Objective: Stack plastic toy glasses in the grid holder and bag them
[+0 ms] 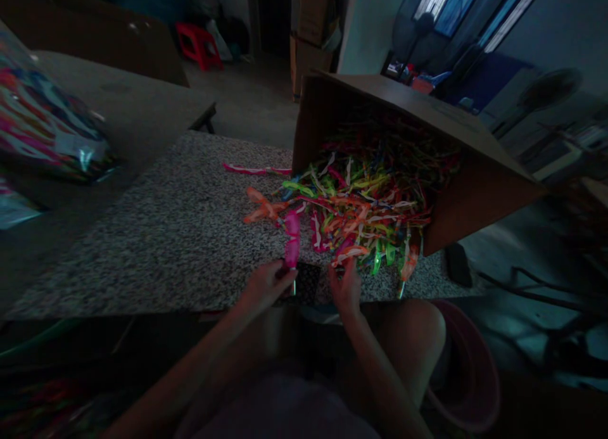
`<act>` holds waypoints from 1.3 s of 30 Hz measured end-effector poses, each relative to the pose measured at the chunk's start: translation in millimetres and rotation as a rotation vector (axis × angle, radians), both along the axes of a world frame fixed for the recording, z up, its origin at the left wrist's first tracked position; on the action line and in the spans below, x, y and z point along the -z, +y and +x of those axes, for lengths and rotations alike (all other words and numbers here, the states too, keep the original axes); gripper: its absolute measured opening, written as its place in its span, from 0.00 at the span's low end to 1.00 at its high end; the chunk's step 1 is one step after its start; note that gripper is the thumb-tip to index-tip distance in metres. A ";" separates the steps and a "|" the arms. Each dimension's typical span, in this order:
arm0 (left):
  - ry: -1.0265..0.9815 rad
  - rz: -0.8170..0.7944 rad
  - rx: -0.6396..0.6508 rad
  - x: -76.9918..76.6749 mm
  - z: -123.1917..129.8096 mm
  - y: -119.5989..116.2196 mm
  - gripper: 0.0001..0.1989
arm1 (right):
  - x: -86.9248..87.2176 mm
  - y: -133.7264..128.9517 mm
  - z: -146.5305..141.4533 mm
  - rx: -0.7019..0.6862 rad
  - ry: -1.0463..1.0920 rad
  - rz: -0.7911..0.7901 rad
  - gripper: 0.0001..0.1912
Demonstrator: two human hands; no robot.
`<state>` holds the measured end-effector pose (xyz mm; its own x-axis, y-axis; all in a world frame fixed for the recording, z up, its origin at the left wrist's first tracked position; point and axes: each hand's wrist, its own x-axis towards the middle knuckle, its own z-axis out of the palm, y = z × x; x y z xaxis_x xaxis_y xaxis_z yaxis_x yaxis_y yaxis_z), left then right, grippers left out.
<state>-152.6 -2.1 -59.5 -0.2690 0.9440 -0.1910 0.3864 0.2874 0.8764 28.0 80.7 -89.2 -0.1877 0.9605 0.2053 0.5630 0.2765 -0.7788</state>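
Because the light is dim, the depths of the cardboard box [489,154] are lost in shadow, and you can barely separate one strip from another in there. Your left hand [270,284] has its fingers pinched on the near end of a bright pink strip [292,233], which points away from you at the left side of the colourful heap [342,217]; whether it rests on the surface [156,236] or is lifted, you cannot tell. Your right hand [346,287] is at the heap's front edge, fingertips against an orange strip [351,253], but you cannot tell whether they close on it. The dark patch [308,282] between your hands is hard to make out. On your left, a shiny plastic bag [47,119] is cut off by the frame.

The surface is speckled grey, and the box lies tipped on it, its mouth spilling strips. Beyond are a red stool [197,44], stacked cartons [311,46] and a blurred fan [425,24]. A pink tub [487,388], partly hidden by your leg, sits low on the right.
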 end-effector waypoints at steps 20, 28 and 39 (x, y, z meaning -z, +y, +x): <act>0.292 0.288 0.234 27.1 -34.0 36.2 0.12 | -14.0 3.0 -42.6 -0.279 0.094 -0.131 0.15; 0.283 0.302 0.140 36.5 -36.3 30.0 0.16 | -9.1 23.5 -52.8 -0.498 -0.236 0.027 0.19; 0.616 0.414 -0.295 -9.0 0.0 6.0 0.22 | -36.3 24.2 71.1 0.038 -0.057 0.213 0.26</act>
<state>-152.6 3.9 -50.4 -0.4621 0.7791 0.4236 0.7944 0.1514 0.5882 99.1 104.9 -52.8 -0.1694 0.9034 0.3939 0.6178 0.4088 -0.6717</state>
